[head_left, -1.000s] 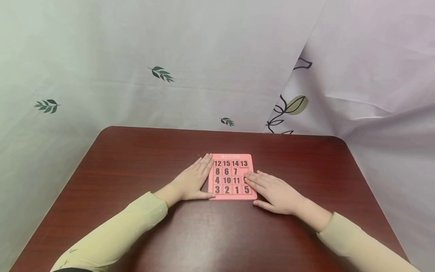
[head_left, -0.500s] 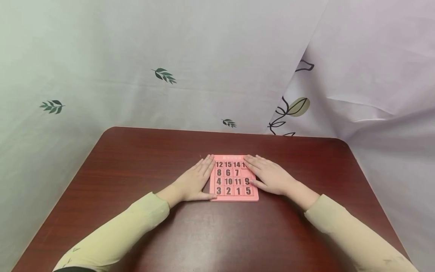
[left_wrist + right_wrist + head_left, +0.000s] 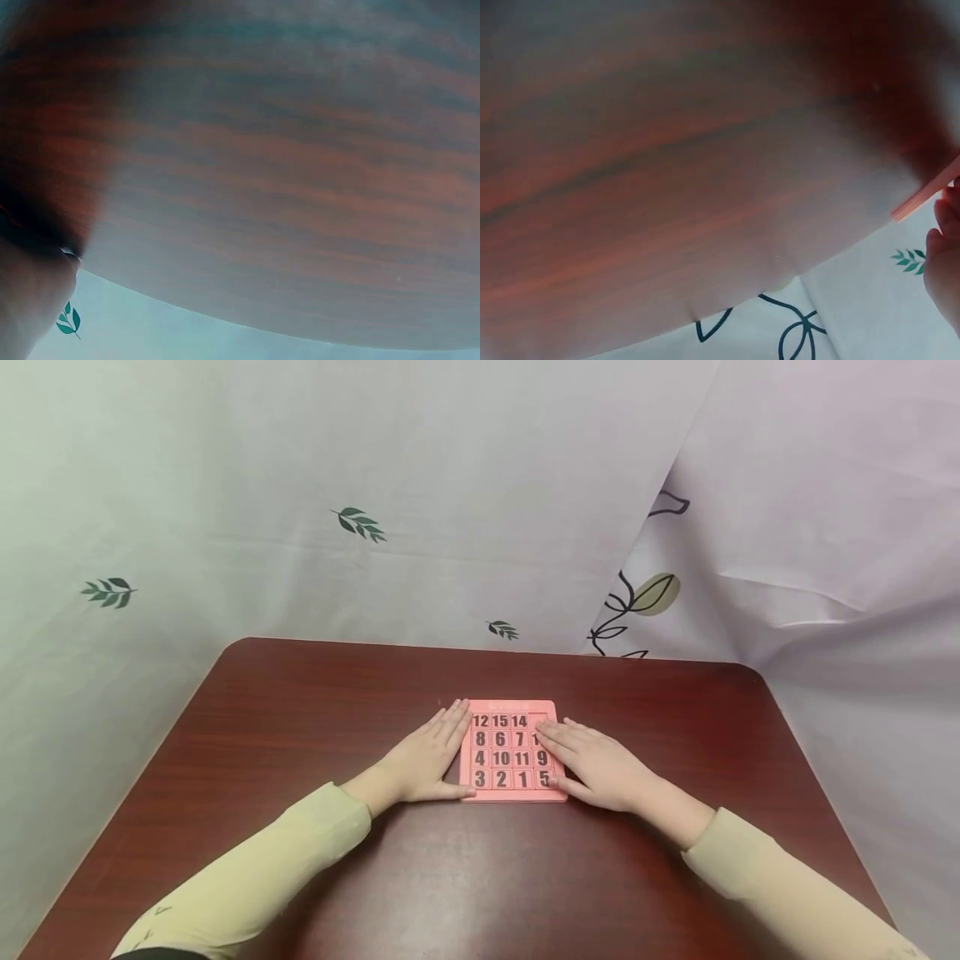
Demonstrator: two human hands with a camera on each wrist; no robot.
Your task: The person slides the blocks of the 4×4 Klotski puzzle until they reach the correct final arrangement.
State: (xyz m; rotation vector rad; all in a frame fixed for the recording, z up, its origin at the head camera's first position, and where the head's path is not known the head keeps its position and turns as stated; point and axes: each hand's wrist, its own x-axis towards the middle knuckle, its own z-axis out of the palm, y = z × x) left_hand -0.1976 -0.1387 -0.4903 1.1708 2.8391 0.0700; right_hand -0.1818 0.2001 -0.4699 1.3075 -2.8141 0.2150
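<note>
A pink sliding number puzzle [image 3: 511, 758] lies flat on the dark red-brown table, its numbered tiles in a grid. The top right slot is bare, beside the 14 tile [image 3: 519, 721]. My left hand [image 3: 426, 766] rests along the puzzle's left edge, fingers straight, thumb at the lower left corner. From the right, my right hand [image 3: 606, 771] touches the puzzle with straight fingers. Its fingertips partly cover the tile below the bare slot; its thumb touches near the 5 tile [image 3: 544, 779]. In the right wrist view, the puzzle's edge [image 3: 922, 196] shows beside part of the hand [image 3: 946, 259].
The table [image 3: 450, 877] has rounded far corners. Behind it hangs a pale curtain [image 3: 420, 460] printed with leaves, and another pale sheet [image 3: 840, 527] hangs at the right. Both wrist views show mostly blurred wood grain.
The right hand has gone up to the puzzle's top right, then back down a little. The 13 tile has slid down one slot, leaving the top right bare. The left hand stays put.
</note>
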